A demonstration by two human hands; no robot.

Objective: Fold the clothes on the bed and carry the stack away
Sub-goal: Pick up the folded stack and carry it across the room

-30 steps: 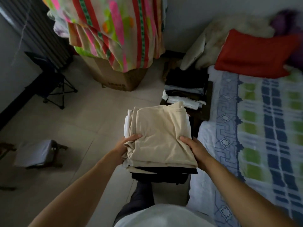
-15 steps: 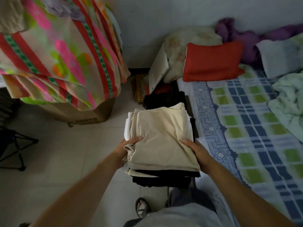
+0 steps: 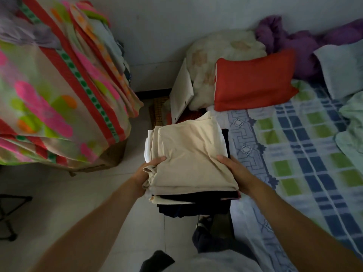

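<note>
I grip the stack [image 3: 188, 165] from both sides, left hand [image 3: 146, 173] and right hand [image 3: 235, 173] curled around it; I should keep it level, squeezing evenly while walking.

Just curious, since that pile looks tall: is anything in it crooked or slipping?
Slightly. The stack is uneven: dark garments at the bottom sag out toward the person, past the beige top layers. Both the left hand and right hand grip its sides. Nothing has fallen.
</note>
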